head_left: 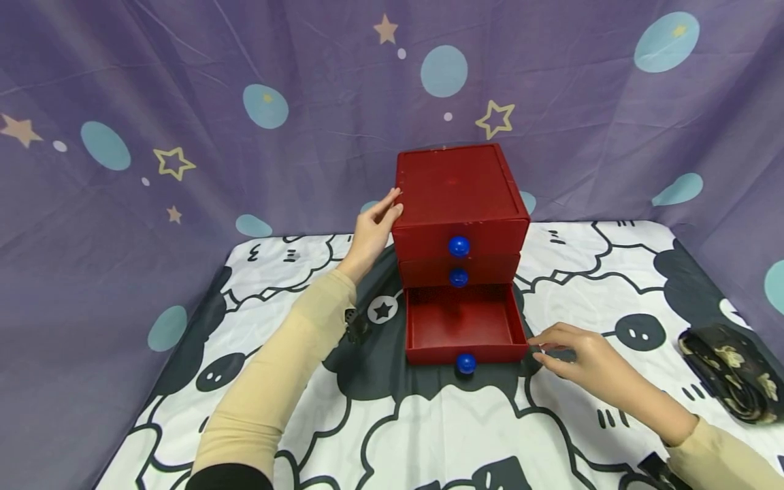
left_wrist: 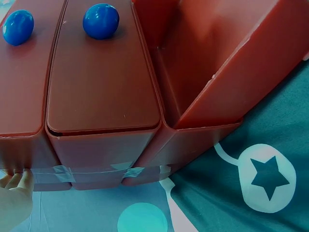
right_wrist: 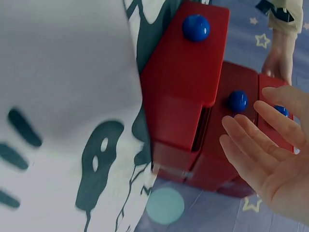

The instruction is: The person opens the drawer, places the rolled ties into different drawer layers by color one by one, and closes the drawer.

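A red three-drawer cabinet (head_left: 456, 184) stands with its bottom drawer (head_left: 429, 355) pulled out; the drawer's inside is bare red. Each drawer front carries a round blue knob (head_left: 459, 246). The upper two drawers are closed. My left hand (head_left: 369, 238) rests against the cabinet's upper left side, fingers extended; in the left wrist view its fingertips (left_wrist: 19, 180) touch the side wall. My right hand (head_left: 584, 357) is beside the right front corner of the pulled-out drawer, fingertips close to its edge. The right wrist view shows this hand (right_wrist: 270, 159) with spread, nearly straight fingers and nothing held.
A white and dark cartoon-print cloth (head_left: 441, 435) covers the table. Behind it hangs a purple curtain (head_left: 343, 75) with stars and blue spots. On the far right lies a folded dark floral cloth item (head_left: 731, 374). Clear tape (left_wrist: 91, 174) runs along the cabinet's side.
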Demonstrator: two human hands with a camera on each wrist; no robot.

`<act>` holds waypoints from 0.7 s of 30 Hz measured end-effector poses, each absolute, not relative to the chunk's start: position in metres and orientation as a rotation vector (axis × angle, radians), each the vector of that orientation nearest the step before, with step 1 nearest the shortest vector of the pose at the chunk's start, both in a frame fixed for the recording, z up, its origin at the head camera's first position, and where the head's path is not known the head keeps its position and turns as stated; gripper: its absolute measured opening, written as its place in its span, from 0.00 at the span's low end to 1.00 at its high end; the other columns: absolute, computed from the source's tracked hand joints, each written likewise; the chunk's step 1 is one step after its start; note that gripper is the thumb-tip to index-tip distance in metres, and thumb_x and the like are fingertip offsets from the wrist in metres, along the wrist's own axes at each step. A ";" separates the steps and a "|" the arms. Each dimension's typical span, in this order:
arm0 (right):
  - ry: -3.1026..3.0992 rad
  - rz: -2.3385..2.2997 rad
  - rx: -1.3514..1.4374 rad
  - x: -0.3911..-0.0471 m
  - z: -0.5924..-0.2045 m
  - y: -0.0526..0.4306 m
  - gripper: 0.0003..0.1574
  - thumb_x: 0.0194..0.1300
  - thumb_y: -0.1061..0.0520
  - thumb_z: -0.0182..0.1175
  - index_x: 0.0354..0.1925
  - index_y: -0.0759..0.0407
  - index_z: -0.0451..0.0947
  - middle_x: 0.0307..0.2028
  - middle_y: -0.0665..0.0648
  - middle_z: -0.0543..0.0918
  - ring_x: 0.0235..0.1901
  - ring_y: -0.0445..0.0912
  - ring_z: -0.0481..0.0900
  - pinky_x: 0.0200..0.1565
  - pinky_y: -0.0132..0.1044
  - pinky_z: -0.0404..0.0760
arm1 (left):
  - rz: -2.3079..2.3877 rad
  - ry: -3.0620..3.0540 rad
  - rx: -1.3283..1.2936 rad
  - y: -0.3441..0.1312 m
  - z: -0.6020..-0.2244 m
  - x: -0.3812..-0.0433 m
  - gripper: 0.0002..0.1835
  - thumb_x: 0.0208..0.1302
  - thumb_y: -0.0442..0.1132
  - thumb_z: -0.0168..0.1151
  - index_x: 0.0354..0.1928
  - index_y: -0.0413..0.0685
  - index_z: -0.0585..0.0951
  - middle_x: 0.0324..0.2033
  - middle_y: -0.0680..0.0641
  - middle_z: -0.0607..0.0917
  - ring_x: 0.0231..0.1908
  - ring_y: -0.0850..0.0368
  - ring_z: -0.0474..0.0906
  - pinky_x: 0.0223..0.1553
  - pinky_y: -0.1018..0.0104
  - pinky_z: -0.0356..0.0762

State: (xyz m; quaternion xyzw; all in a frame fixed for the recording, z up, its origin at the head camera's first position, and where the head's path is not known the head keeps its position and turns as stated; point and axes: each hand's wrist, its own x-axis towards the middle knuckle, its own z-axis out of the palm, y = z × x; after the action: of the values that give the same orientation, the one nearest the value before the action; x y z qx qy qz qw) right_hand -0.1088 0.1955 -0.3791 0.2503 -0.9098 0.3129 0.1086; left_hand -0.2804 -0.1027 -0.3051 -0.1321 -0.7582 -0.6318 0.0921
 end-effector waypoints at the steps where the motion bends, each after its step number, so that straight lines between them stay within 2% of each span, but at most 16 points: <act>1: -2.663 0.908 0.729 -0.109 -0.379 0.199 0.15 0.45 0.66 0.66 0.35 0.56 0.81 0.31 0.46 0.79 0.30 0.40 0.79 0.30 0.32 0.80 | -1.883 -2.252 -0.392 -0.103 -0.305 -0.281 0.22 0.62 0.39 0.53 0.59 0.48 0.69 0.60 0.52 0.66 0.60 0.64 0.60 0.57 0.77 0.59; 5: -2.609 0.851 0.701 -0.108 -0.379 0.210 0.16 0.42 0.67 0.67 0.34 0.55 0.80 0.30 0.45 0.79 0.29 0.37 0.79 0.29 0.32 0.80 | -1.914 -2.246 -0.396 -0.103 -0.301 -0.277 0.22 0.62 0.38 0.53 0.59 0.46 0.69 0.61 0.51 0.66 0.61 0.62 0.59 0.58 0.75 0.59; 9: -2.578 0.830 0.669 -0.107 -0.378 0.220 0.17 0.41 0.66 0.68 0.33 0.53 0.80 0.30 0.45 0.80 0.29 0.33 0.78 0.28 0.26 0.77 | -1.912 -2.257 -0.400 -0.100 -0.289 -0.265 0.22 0.63 0.35 0.51 0.59 0.41 0.67 0.61 0.46 0.64 0.62 0.58 0.58 0.59 0.73 0.58; 12: -2.585 0.812 0.632 -0.106 -0.379 0.229 0.16 0.42 0.65 0.68 0.33 0.52 0.80 0.30 0.44 0.80 0.29 0.32 0.77 0.29 0.23 0.76 | -1.900 -2.257 -0.404 -0.101 -0.293 -0.268 0.22 0.63 0.37 0.52 0.59 0.43 0.68 0.61 0.48 0.65 0.61 0.60 0.59 0.59 0.74 0.59; 15: -2.616 0.782 0.585 -0.106 -0.380 0.239 0.15 0.43 0.63 0.68 0.33 0.51 0.80 0.30 0.44 0.80 0.30 0.33 0.77 0.31 0.26 0.77 | -1.885 -2.251 -0.404 -0.103 -0.302 -0.277 0.22 0.63 0.39 0.52 0.59 0.46 0.69 0.61 0.50 0.66 0.60 0.63 0.60 0.58 0.75 0.60; 17: -2.640 0.769 0.554 -0.107 -0.380 0.245 0.14 0.44 0.63 0.68 0.33 0.52 0.81 0.31 0.46 0.80 0.30 0.35 0.78 0.31 0.31 0.79 | -1.873 -2.248 -0.401 -0.103 -0.305 -0.280 0.21 0.63 0.39 0.53 0.59 0.47 0.70 0.60 0.51 0.66 0.60 0.64 0.61 0.57 0.76 0.60; 21: -2.661 0.757 0.500 -0.106 -0.379 0.256 0.12 0.46 0.62 0.67 0.33 0.52 0.81 0.31 0.49 0.81 0.30 0.34 0.77 0.31 0.30 0.79 | -1.859 -2.246 -0.398 -0.103 -0.305 -0.280 0.21 0.63 0.39 0.53 0.59 0.47 0.70 0.60 0.51 0.67 0.59 0.65 0.61 0.57 0.77 0.60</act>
State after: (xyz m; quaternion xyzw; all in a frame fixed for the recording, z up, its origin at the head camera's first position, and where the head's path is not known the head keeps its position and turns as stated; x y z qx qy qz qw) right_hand -0.1064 0.2565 -0.3790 0.1755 -0.9337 0.2657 0.1641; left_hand -0.2799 -0.1025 -0.3048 -0.1347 -0.7595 -0.6287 0.0991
